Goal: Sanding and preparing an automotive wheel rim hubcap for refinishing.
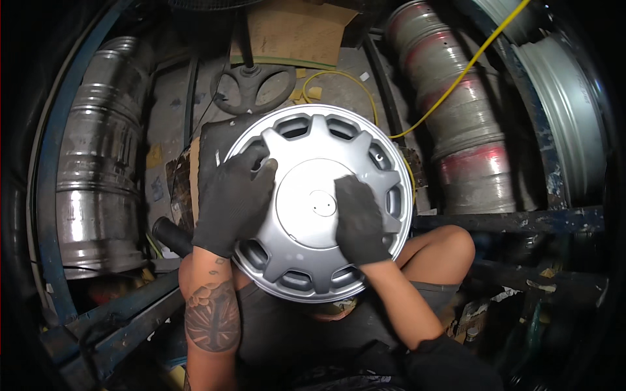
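A silver alloy wheel rim point(297, 257) lies face up across my lap, with oval openings around its edge. Its middle is a pale, smooth round disc point(303, 228) with a small circle marked on it. My left hand point(238, 195), in a black glove, grips the wheel rim on its left side, fingers curled at an upper-left opening. My right hand point(360, 218), gloved too, presses on the right part of the disc with its fingers bent and slightly blurred. Whatever lies under those fingers is hidden.
Stacked metal rims stand left point(101, 156) and right point(460, 111) beside blue metal frames point(55, 215). A black steering wheel point(251, 88) and a cardboard sheet point(293, 32) are ahead. A yellow hose point(466, 68) runs past the right side. A black cylinder point(171, 236) lies near my left knee.
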Available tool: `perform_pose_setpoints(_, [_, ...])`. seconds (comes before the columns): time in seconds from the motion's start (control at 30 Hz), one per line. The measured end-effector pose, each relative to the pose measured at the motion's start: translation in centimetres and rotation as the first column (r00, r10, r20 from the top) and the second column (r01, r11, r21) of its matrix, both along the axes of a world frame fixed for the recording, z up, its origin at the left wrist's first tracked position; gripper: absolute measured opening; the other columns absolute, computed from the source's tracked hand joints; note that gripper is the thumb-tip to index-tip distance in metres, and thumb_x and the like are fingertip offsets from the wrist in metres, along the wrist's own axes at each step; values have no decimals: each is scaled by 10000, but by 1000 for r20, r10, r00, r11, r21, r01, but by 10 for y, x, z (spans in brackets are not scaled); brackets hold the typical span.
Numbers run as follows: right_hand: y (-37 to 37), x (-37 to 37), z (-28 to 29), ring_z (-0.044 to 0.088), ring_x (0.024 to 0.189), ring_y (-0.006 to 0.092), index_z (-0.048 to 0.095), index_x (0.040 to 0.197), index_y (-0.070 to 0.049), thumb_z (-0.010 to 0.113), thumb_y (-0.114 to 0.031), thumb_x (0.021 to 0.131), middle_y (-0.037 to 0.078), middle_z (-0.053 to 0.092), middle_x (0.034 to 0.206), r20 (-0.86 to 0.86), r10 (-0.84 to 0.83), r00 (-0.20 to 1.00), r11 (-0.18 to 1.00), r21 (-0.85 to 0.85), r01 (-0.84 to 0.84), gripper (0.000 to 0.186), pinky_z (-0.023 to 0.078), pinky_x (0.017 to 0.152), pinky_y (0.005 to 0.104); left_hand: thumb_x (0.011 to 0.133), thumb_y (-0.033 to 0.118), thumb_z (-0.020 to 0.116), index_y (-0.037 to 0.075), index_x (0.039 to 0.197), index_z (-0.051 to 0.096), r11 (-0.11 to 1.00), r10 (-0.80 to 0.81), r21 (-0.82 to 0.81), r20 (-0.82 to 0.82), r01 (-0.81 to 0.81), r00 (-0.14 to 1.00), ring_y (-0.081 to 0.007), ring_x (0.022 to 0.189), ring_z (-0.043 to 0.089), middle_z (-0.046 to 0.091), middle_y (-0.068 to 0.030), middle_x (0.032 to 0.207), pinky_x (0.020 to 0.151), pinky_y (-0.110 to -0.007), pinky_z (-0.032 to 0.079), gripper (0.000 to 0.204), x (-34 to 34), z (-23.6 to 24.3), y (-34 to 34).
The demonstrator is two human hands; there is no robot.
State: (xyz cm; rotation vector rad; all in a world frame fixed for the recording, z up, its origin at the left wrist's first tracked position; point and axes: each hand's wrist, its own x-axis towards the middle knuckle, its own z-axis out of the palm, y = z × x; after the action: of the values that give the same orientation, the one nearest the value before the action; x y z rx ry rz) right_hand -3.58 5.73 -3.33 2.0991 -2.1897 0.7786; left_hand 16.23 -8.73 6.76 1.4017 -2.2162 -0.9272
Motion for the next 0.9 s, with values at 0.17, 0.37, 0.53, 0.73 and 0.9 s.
perform_pose_setpoints(0.17, [-3,74,-4,593,1225,418,549,1352,47,550,53,801,289,603,1300,88,269,959,962,-69,-264,551,429,1109,495,971,305,607,-6,1173,686,999,2,-46,-10,-2,1000,-375,954,700,719,-244,1012,863,-425,522,379,1,-29,2])
perform_pose_setpoints(0.37, [44,6,21,538,1289,442,532,1375,39,559,25,843,281,565,1358,-46,40,998,993,111,-35,533,399,1131,510,983,301,603,37,1206,688,995,24,-100,-6,-24,1000,-372,1001,694,714,-231,1087,894,-429,528,357,0,-15,3])
perform_pose_setpoints(0.53, [-23,49,-24,551,1247,436,525,1383,53,561,-21,894,274,586,1321,3,16,1000,997,-72,-16,496,404,1120,494,976,314,596,57,1158,687,969,-88,-224,75,102,993,-366,973,684,716,-187,1034,866,-470,534,327,-22,-50,16])
perform_pose_setpoints(0.73, [56,26,23,476,1339,475,484,1405,64,668,-169,888,296,508,1419,226,-29,974,947,319,-46,596,358,1144,557,968,288,623,45,1174,683,917,-71,-386,83,98,994,-384,1008,677,712,-214,1079,912,-463,514,325,9,-41,7])
perform_pose_setpoints(0.9, [-25,37,-24,398,1430,462,399,1497,75,701,-231,879,295,441,1509,74,-42,996,998,-46,46,753,301,1208,530,973,317,608,66,1167,691,992,13,-128,-5,-13,1000,-385,981,689,721,-208,1052,898,-463,529,328,-19,-29,14])
